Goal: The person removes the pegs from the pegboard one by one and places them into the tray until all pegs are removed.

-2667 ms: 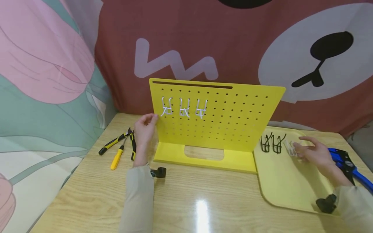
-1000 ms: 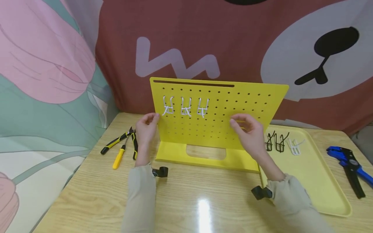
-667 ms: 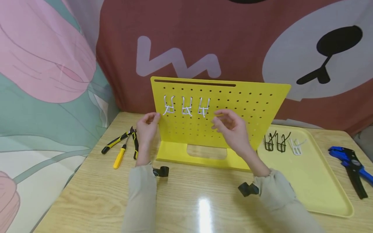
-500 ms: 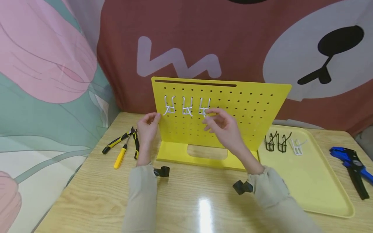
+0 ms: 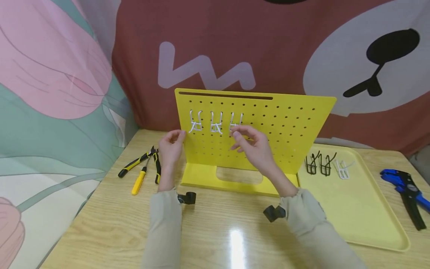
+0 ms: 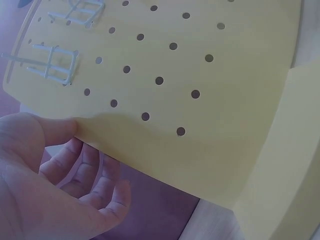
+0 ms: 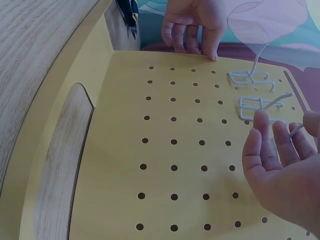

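Note:
A yellow pegboard (image 5: 285, 127) stands upright on its base, with three white wire hooks in a row at its upper left. My left hand (image 5: 170, 150) pinches the board's left edge; in the left wrist view its thumb (image 6: 59, 131) lies on the front face and the fingers are behind. My right hand (image 5: 258, 151) is at the rightmost hook (image 5: 231, 118), pinching its prong (image 7: 296, 129) between thumb and index finger. That hook's lower part is hidden behind the fingers. The left hook (image 5: 196, 123) and middle hook (image 5: 216, 124) hang untouched.
To the right, a pale yellow tray (image 5: 362, 213) holds two black wire hooks (image 5: 325, 170) and a white one (image 5: 343, 173). A blue and black hand tool (image 5: 408, 188) lies beyond it. Black-and-yellow pliers (image 5: 134, 164) and a yellow-handled screwdriver (image 5: 138, 183) lie left.
My right hand has left the white hook on the tray, moved left across the board and taken hold of the rightmost mounted hook. My left hand stays at the board's edge.

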{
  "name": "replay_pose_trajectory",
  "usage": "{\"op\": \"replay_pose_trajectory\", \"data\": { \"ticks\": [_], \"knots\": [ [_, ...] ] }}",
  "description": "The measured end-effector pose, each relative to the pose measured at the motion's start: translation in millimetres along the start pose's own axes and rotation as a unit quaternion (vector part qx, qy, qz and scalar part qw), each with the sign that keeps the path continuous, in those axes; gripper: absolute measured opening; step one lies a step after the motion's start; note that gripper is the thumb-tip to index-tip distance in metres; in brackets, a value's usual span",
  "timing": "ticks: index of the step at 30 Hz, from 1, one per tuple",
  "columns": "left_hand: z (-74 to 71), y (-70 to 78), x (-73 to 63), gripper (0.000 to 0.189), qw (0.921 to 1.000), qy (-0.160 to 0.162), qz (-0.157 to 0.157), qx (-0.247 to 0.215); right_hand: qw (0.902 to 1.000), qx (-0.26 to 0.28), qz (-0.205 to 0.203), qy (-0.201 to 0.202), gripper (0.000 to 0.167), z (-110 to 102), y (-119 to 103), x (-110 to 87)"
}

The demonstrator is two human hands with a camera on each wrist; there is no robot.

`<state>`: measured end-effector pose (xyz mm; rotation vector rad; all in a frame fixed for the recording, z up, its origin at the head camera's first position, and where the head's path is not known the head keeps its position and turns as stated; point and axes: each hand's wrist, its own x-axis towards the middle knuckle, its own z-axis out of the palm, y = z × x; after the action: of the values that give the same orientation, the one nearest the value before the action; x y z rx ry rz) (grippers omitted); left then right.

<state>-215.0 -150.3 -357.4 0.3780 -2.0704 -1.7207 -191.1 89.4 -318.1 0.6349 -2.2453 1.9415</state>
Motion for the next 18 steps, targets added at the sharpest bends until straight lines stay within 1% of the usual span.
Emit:
{"op": "replay_pose_trajectory", "data": {
  "ticks": [6, 14, 18],
  "knots": [
    [0.0, 1.0, -1.2, 0.024, 1.0000, 0.004, -0.005, 0.000, 0.9999, 0.009, -0.006, 0.002, 0.024, 0.5, 1.1, 1.2],
    [1.3, 2.2, -1.1, 0.025, 1.0000, -0.005, -0.001, 0.002, 0.9999, 0.007, -0.008, 0.013, 0.023, -2.4, -1.6, -0.5],
    [0.2, 2.6, -2.0, 0.025, 1.0000, -0.003, -0.004, 0.002, 0.9997, 0.010, -0.021, 0.008, 0.023, -2.4, -2.4, -1.4]
  ]
}}
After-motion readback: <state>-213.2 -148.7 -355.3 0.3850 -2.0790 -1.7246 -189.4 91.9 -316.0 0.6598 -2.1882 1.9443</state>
